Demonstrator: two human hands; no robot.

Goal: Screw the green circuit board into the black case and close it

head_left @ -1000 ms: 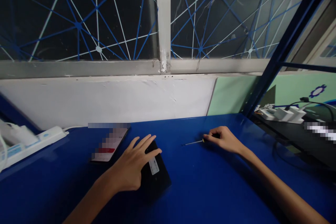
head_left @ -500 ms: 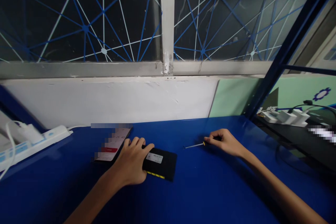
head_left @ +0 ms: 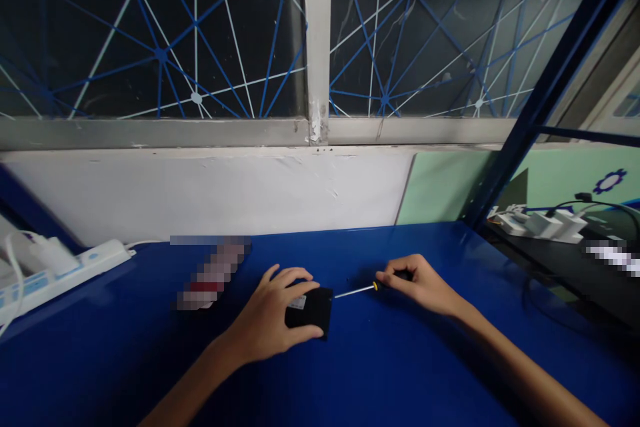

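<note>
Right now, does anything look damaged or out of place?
The window post looks chipped near its foot, with pale patches. A dark speck lies alone on the blue table beyond the screwdriver, too small to identify.

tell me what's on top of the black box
On the black box: a pale label, partly visible, and the left hand across one end. The surface beneath is hidden.

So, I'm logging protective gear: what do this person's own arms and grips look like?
The left forearm and right forearm are bare, with no sleeve in view. The left grip and right grip are plain, ungloved human hands. No watch or bracelet shows, and no rings can be made out.
</note>
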